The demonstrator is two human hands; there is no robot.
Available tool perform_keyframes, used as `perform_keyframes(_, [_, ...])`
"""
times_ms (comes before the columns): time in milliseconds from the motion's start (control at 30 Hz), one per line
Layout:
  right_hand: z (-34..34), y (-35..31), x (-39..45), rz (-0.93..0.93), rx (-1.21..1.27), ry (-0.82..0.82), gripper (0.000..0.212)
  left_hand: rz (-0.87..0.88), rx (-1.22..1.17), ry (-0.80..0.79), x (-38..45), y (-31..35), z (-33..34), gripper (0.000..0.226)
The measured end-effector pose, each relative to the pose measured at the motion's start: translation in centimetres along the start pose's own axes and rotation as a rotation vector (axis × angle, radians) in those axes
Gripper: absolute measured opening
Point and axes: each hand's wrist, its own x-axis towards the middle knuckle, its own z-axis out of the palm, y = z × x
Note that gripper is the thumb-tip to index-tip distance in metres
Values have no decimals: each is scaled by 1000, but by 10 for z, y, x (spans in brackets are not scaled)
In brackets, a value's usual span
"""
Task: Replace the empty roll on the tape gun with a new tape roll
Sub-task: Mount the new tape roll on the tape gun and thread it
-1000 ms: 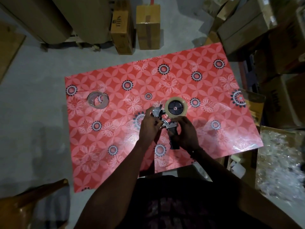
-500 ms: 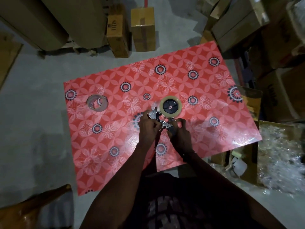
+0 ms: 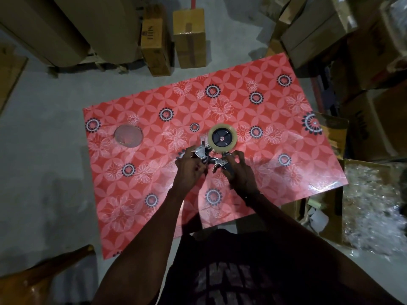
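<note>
A metal tape gun (image 3: 209, 158) is held above the red flowered table (image 3: 275, 172), with a tan tape roll (image 3: 222, 138) seated on its black hub at the far end. My left hand (image 3: 189, 167) grips the gun's front plate and roller on the left side. My right hand (image 3: 239, 170) is closed around the handle on the right. A thin, nearly bare roll core (image 3: 128, 136) lies flat on the table at the left, apart from both hands.
Cardboard boxes (image 3: 189, 38) stand on the floor beyond the table and are stacked at the right (image 3: 326, 29). An open carton of clear plastic scraps (image 3: 374, 205) sits at the right front. A wooden chair (image 3: 46, 276) is at the lower left.
The view has shifted slightly. Both hands keep hold of the tape gun, my left fingers working at its front end; the roll stays on the hub.
</note>
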Motion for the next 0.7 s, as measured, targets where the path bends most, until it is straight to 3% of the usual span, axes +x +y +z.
perform_keyframes(333, [-24,6,21,-105,-31,-100,41,113,86,-16,-6,-1,-19,12])
perform_keyframes(533, [-45,17,42,-214,-46,-197,40,141,161,-108,-9,2,-25,9])
perform_keyframes(700, [-57,27,57,-212,-10,-299,50,117,54,-59,-15,16,-22,6])
